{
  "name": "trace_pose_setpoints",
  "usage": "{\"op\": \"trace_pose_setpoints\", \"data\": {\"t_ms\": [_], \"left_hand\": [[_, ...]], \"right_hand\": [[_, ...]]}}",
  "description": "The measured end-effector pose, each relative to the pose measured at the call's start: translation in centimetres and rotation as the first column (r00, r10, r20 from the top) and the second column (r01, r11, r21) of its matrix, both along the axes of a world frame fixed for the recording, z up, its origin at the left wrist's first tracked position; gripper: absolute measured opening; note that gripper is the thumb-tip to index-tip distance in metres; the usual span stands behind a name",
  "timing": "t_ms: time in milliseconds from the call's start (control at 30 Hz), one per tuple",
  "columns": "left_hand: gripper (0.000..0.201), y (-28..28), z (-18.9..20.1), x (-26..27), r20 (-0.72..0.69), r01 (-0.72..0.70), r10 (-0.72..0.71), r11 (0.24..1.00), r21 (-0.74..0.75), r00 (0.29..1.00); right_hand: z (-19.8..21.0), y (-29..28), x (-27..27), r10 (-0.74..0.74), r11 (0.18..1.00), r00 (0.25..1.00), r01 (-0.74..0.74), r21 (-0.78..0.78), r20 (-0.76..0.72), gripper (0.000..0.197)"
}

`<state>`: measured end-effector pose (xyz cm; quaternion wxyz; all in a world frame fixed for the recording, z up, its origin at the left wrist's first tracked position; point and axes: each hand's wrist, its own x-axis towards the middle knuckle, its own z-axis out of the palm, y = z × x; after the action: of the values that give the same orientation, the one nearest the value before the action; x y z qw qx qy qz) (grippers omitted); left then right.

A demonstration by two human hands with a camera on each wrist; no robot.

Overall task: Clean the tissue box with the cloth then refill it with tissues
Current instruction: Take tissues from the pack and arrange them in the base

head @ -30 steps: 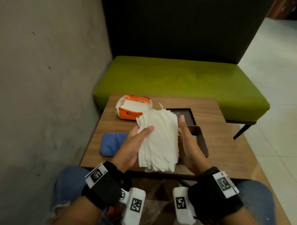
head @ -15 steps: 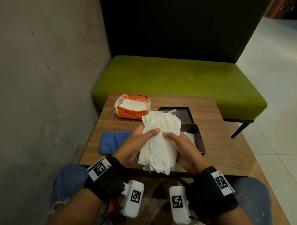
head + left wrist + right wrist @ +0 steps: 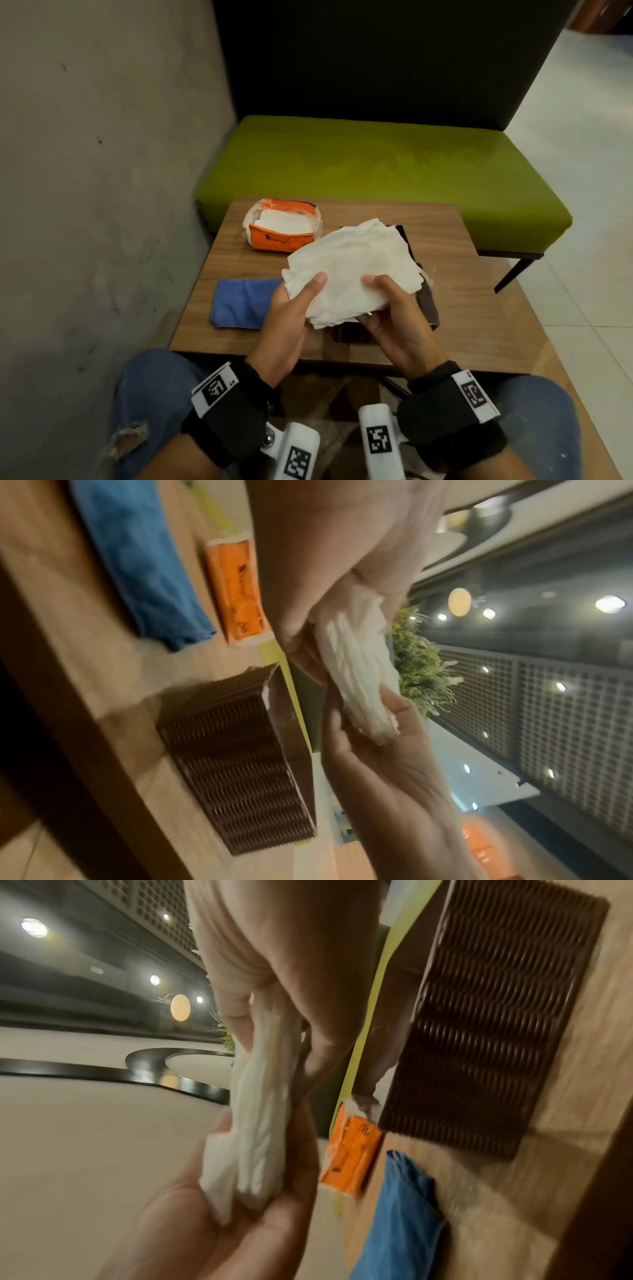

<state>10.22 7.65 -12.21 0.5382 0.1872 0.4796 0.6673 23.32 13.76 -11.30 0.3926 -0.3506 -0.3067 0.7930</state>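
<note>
Both hands hold a thick stack of white tissues above the table, lying nearly flat. My left hand grips its near left edge, thumb on top. My right hand grips the near right edge, thumb on top. The wrist views show the tissue stack edge-on, pinched between thumbs and fingers. The dark brown ribbed tissue box stands open on the table under the stack, mostly hidden in the head view apart from its right side. A blue cloth lies folded left of the hands.
An orange tissue pack, torn open with white tissues inside, sits at the far left of the wooden table. The box's dark lid lies behind the stack. A green bench stands beyond the table, a grey wall on the left.
The tissue stack has turned from hanging upright to lying nearly flat and has risen. Both thumbs now press on its near edge.
</note>
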Motion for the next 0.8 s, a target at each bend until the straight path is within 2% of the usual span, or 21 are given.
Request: {"op": "trace_pose_setpoints", "data": {"t_ms": [100,167,233,300,400,500,567,667,700,800], "left_hand": [[0.023,0.0,-0.3,-1.2,-0.091,-0.024,0.022,1.0,-0.018,0.996],[0.02,0.0,-0.2,-1.3,-0.137,0.013,-0.018,0.999,-0.041,0.99],[0.024,0.1,-0.2,-0.7,-0.219,0.056,-0.071,0.996,-0.077,0.973],[0.027,0.5,0.0,-0.3,-0.281,0.043,-0.066,0.995,-0.086,0.957],[0.033,1.4,0.1,-0.4,-0.288,0.014,-0.036,0.997,-0.081,0.957],[0.036,2.1,0.1,0.5,-0.36,0.07,-0.11,0.99,-0.121,0.927],[0.04,2.9,-0.2,0.8,-0.343,0.078,-0.126,0.985,-0.152,0.931],[0.043,3.9,-0.4,0.4,-0.175,0.143,-0.172,0.975,-0.169,0.969],[0.044,4.2,-0.4,0.2,-0.179,0.179,-0.208,0.97,-0.165,0.962],[0.045,5.4,-0.3,-0.1,-0.437,0.188,-0.26,0.962,-0.2,0.861]], "right_hand": [[0.5,1.3,1.8,0.026,0.999,1.0,-0.026,0.025,0.006,0.038],[0.5,1.9,2.3,0.035,0.996,0.994,-0.044,0.084,0.107,0.042],[0.0,1.9,1.9,0.013,0.987,0.966,-0.054,0.154,0.259,0.045],[-0.4,1.7,1.6,-0.028,0.98,0.934,-0.045,0.196,0.356,0.05],[-0.5,1.9,2.1,-0.039,0.981,0.927,-0.036,0.193,0.372,0.044],[-0.4,2.0,2.4,-0.044,0.972,0.887,-0.068,0.225,0.46,0.035],[-0.4,2.3,2.8,-0.047,0.974,0.864,-0.07,0.213,0.501,0.033],[-0.1,3.5,4.0,-0.03,0.983,0.842,-0.074,0.17,0.538,0.033],[0.0,4.0,4.5,-0.027,0.983,0.839,-0.076,0.167,0.543,0.034],[0.1,5.4,5.7,-0.049,0.979,0.812,-0.076,0.19,0.581,0.034]]}}
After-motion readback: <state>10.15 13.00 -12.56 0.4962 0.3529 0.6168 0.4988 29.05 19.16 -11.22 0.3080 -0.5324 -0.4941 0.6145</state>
